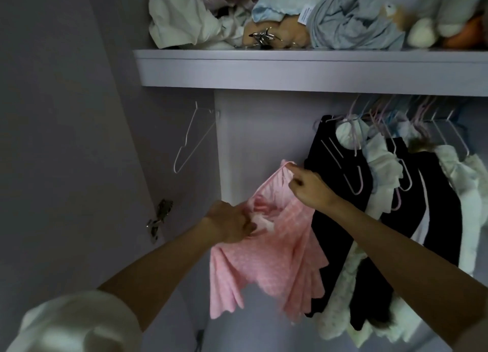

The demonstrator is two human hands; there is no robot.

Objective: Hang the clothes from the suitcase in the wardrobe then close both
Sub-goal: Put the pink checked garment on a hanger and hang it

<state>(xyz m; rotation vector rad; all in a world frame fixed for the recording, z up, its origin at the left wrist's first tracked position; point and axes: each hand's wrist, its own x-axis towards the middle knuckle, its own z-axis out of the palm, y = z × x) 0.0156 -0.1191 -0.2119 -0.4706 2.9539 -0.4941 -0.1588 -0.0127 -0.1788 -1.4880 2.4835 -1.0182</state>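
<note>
Two hands on one pink top [266, 259], held up at 6 o'clock before the open wardrobe [253, 130]. One white label [305, 15] on a blue cloth [351, 21] at 12 o'clock on the shelf [290, 69]; printing there, too small to read. No other writing legible.

Right hand [309, 190], just right of centre: fingers curled tight, pinching the top's upper edge and lifting it, knuckles close against a black garment [335, 193] hanging at 3 o'clock. Left hand [232, 223], just left of centre: fingers curled into the neck opening, gripping the pink fabric there; whether anything else lies in that grip, cannot tell. Rest of the top drooping in folds toward 6 o'clock, clear of the rail.

Bare white hanger [192, 140] at 9 o'clock, hooked by the wardrobe's side wall. More hangers [396, 119] with black and white clothes packed at 3 o'clock. Heaped on the shelf: white cloth [182, 21], soft toys [422, 32].
</note>
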